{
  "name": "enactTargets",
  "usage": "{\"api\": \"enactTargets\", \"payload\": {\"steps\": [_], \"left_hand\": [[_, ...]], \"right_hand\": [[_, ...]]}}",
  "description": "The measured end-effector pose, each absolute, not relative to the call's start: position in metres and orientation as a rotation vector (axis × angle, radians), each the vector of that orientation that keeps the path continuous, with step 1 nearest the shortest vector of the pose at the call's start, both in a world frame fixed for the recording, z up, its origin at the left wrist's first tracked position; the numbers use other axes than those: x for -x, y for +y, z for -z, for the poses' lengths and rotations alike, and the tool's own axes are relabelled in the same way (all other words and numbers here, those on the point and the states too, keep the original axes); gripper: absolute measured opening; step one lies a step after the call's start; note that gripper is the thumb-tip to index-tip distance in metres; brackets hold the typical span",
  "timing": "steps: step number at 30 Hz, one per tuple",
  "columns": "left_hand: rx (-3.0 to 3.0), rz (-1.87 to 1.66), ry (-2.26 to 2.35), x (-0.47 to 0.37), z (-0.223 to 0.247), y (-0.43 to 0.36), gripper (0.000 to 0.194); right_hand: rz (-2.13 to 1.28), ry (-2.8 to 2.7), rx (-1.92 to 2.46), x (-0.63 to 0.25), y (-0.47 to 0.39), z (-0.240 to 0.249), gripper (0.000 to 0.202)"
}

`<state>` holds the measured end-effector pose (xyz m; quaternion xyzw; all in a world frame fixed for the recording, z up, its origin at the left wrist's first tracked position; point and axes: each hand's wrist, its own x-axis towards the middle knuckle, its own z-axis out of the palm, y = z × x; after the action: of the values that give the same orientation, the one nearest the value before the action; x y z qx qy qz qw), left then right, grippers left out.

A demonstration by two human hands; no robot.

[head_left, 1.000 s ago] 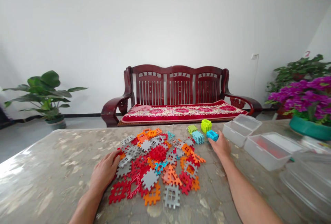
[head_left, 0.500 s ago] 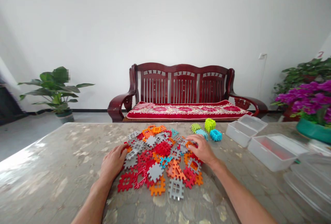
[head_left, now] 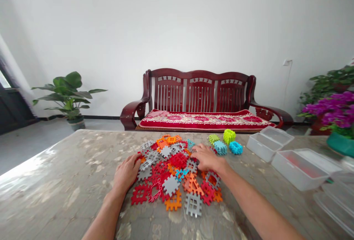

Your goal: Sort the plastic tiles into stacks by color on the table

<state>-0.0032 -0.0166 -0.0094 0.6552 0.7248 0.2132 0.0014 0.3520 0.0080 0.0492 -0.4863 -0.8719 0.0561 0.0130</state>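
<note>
Toothed pieces (head_left: 170, 185): loose pile, middle of table (head_left: 69, 181), up to near far edge; overlaps beat my count.
Right hand (head_left: 206, 157): over pile's right side, blocking my view; can't tell grip.
Left hand (head_left: 125, 173): open, at pile's left edge.
Boxes (head_left: 287, 175): two clear, toward right edge.
Stacks (head_left: 220, 148): four, by far edge.
Change: right hand was on blue stack (head_left: 236, 147) a second ago.
</note>
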Motion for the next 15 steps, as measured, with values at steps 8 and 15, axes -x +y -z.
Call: {"api": "enactTargets", "payload": {"steps": [8, 15], "left_hand": [[-2.031, -0.637, 2.261, 0.0025, 0.0082, -0.0167, 0.044], [-2.027, -0.643, 2.277, 0.0025, 0.0084, -0.0163, 0.043]], "right_hand": [[-0.092, -2.709, 1.467, -0.3546, 0.0144, -0.0502, 0.038], [-0.054, -2.407, 1.383, -0.3579, 0.0138, -0.0416, 0.022]]}}
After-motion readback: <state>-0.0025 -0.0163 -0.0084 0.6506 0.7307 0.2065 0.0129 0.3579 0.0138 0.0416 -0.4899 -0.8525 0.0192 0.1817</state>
